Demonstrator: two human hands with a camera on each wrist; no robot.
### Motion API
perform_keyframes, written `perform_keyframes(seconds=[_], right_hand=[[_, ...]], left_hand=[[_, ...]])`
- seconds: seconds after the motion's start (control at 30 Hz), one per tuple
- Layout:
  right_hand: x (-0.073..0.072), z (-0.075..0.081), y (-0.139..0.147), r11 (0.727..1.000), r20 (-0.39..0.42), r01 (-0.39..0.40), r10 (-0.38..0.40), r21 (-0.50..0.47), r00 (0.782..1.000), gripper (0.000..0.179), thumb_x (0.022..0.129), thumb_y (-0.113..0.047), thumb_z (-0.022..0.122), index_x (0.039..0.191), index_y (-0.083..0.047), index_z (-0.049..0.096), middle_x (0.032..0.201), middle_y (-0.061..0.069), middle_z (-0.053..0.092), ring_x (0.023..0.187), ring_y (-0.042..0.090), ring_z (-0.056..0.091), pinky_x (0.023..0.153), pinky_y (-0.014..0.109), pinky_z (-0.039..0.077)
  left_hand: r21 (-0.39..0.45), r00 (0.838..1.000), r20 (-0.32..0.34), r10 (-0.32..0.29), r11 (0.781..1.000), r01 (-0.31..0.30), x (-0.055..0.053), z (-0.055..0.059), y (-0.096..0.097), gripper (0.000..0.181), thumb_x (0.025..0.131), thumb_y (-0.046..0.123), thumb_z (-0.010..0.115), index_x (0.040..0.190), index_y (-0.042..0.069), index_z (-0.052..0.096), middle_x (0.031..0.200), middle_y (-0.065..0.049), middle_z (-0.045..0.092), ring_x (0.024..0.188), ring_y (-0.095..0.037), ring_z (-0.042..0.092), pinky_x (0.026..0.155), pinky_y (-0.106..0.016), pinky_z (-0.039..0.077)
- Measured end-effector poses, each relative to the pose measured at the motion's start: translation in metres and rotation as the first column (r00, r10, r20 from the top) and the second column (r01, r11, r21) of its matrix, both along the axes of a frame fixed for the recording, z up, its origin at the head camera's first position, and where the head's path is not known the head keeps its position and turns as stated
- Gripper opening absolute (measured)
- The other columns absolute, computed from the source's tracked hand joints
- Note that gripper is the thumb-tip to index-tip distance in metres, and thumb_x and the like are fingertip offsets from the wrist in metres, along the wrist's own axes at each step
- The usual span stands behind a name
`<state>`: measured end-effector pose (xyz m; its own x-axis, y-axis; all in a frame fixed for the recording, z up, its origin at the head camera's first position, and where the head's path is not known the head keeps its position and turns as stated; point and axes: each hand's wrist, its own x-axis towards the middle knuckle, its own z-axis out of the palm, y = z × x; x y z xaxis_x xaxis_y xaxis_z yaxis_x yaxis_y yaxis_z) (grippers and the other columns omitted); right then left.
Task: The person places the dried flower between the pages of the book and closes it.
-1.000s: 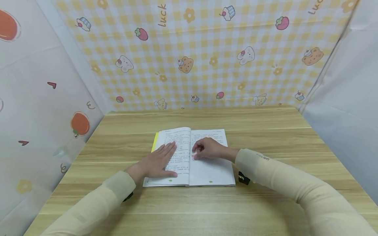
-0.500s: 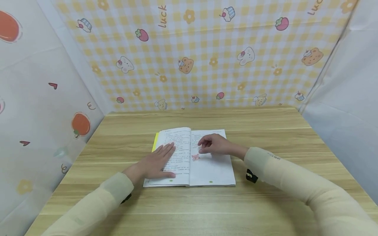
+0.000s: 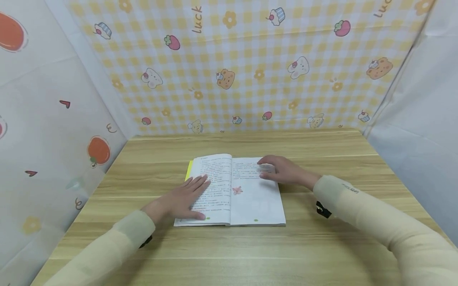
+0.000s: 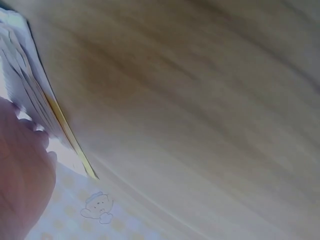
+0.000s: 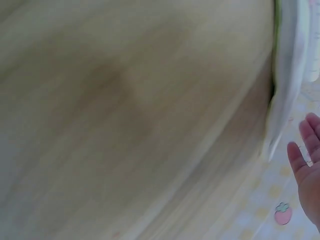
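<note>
An open book (image 3: 255,208) lies on the table in the head view, printed text on both pages. On its right page, close to the spine, is a small pink flower-shaped piece (image 3: 237,190), lying flat. My left hand (image 3: 179,200) rests on the left page with its fingers straight and spread. Over the upper right edge of the book is my right hand (image 3: 286,171), its fingers loosely bent and nothing between them. In the left wrist view the left hand (image 4: 22,170) shows beside the page edges; the right wrist view catches only part of the right hand (image 5: 310,170).
The book lies on a wood-grain table (image 3: 229,254). Behind it hangs a yellow checked cloth (image 3: 257,51) with cartoon prints. A white printed sheet (image 3: 46,131) stands at the left, and a plain white one (image 3: 418,119) at the right.
My right hand has let go of the pink flower piece, leaving it on the right page, and moved away to the right. My left hand has slid slightly left and toward me.
</note>
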<state>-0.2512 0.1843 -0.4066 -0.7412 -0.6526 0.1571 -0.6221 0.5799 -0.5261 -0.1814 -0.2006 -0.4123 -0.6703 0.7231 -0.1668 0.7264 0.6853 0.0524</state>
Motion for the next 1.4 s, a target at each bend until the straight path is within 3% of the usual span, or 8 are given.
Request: perform_keyframes(seconds=[0.2,0.4,0.83,1.0,1.07,1.17,1.27,1.4], right_hand=[[0.000,-0.007,0.017,0.983,-0.110,-0.054,0.074,0.174,0.991,0.067,0.092,-0.045,0.065,0.141,-0.003,0.049,0.145,0.016,0.046,0.134,0.033,0.040,0.109,0.050,0.033],[0.003,-0.012,0.031,0.959,-0.101,-0.031,0.062,0.282,0.993,0.080,0.092,-0.056,0.057,0.151,-0.007,0.034,0.156,0.013,0.030,0.141,0.035,0.028,0.111,0.052,0.027],[0.003,-0.015,0.042,0.940,-0.084,-0.039,0.071,0.338,0.994,0.083,0.094,-0.061,0.049,0.154,-0.009,0.026,0.159,0.009,0.023,0.144,0.033,0.022,0.113,0.053,0.022],[0.000,-0.018,0.045,0.926,-0.125,-0.056,0.110,0.373,0.986,0.084,0.094,-0.063,0.044,0.154,-0.008,0.025,0.159,0.008,0.023,0.145,0.028,0.020,0.115,0.049,0.021],[0.000,-0.019,0.046,0.919,-0.141,-0.061,0.125,0.388,0.982,0.084,0.095,-0.064,0.043,0.155,-0.009,0.024,0.159,0.008,0.023,0.145,0.027,0.019,0.115,0.048,0.020],[-0.001,-0.020,0.047,0.913,-0.153,-0.067,0.139,0.403,0.978,0.083,0.095,-0.064,0.042,0.155,-0.008,0.024,0.159,0.008,0.022,0.145,0.027,0.018,0.116,0.047,0.019],[-0.002,-0.021,0.047,0.909,-0.164,-0.069,0.148,0.412,0.975,0.084,0.095,-0.065,0.040,0.155,-0.008,0.024,0.159,0.008,0.022,0.145,0.027,0.018,0.116,0.047,0.018],[-0.003,-0.022,0.048,0.907,-0.176,-0.069,0.155,0.416,0.972,0.084,0.095,-0.065,0.039,0.155,-0.008,0.024,0.159,0.008,0.022,0.145,0.027,0.018,0.116,0.047,0.019]], left_hand=[[0.019,0.999,0.029,0.016,1.000,-0.016,0.006,0.002,-0.005,0.118,0.075,0.084,0.048,0.156,0.007,0.012,0.162,-0.012,0.005,0.147,-0.028,0.004,0.118,-0.045,0.009],[0.032,0.999,0.021,0.027,0.999,-0.028,0.009,0.000,-0.010,0.124,0.068,0.089,0.049,0.157,0.011,0.011,0.162,-0.009,0.004,0.148,-0.025,0.004,0.118,-0.043,0.010],[0.064,0.998,-0.053,-0.035,0.997,0.038,0.015,0.001,-0.017,0.120,0.072,0.082,0.056,0.156,0.008,0.014,0.162,-0.009,0.008,0.147,-0.025,0.008,0.118,-0.042,0.011],[0.074,0.988,-0.119,-0.100,0.991,0.109,0.017,0.006,-0.017,0.110,0.076,0.069,0.062,0.155,0.006,0.019,0.161,-0.011,0.015,0.146,-0.029,0.014,0.117,-0.044,0.015],[0.078,0.977,-0.167,-0.136,0.985,0.151,0.019,0.008,-0.017,0.106,0.077,0.065,0.064,0.154,0.006,0.022,0.160,-0.011,0.020,0.145,-0.030,0.018,0.116,-0.046,0.018],[0.089,0.942,-0.269,-0.199,0.969,0.230,0.020,0.011,-0.017,0.100,0.078,0.060,0.065,0.151,0.004,0.029,0.157,-0.013,0.028,0.143,-0.030,0.026,0.114,-0.047,0.023],[0.114,0.886,-0.385,-0.259,0.939,0.324,0.020,0.014,-0.017,0.092,0.077,0.055,0.067,0.146,0.001,0.039,0.151,-0.015,0.038,0.138,-0.032,0.035,0.110,-0.049,0.030],[0.143,0.795,-0.512,-0.326,0.880,0.453,0.020,0.022,-0.012,0.075,0.079,0.048,0.066,0.135,0.000,0.054,0.139,-0.016,0.053,0.128,-0.033,0.048,0.104,-0.053,0.038]])
